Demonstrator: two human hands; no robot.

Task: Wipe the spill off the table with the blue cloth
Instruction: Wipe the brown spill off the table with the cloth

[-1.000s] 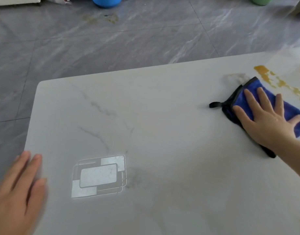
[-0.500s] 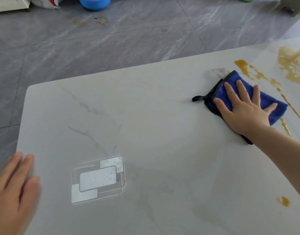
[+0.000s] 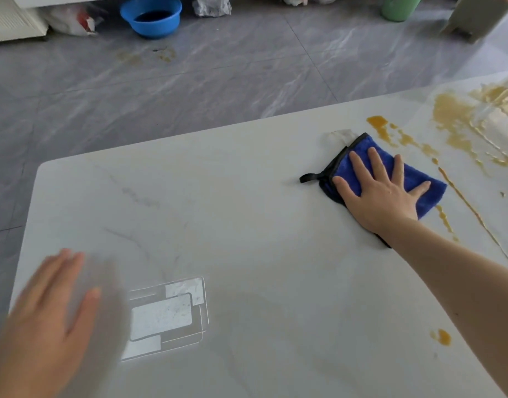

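Note:
A blue cloth (image 3: pixel 419 179) with black trim and a black loop lies folded on the white marbled table (image 3: pixel 247 211) at the right. My right hand (image 3: pixel 382 193) presses flat on it with fingers spread. Just right of the cloth runs an orange-brown spill (image 3: pixel 454 122), with streaks trailing toward the near right and one separate drop (image 3: pixel 442 336) near my forearm. My left hand (image 3: pixel 46 320), blurred, is open with straight fingers over the table's near left corner and holds nothing.
A pale rectangular inlay pattern (image 3: pixel 163 314) marks the table near my left hand. On the grey tiled floor beyond stand a blue basin (image 3: pixel 151 15), plastic bags, a green container (image 3: pixel 399 5) and a white unit (image 3: pixel 14 21). Floor stains lie near the basin.
The view has tilted up and right, showing more of the spill. My right hand stays pressed on the cloth. My left hand has moved right, toward the inlay.

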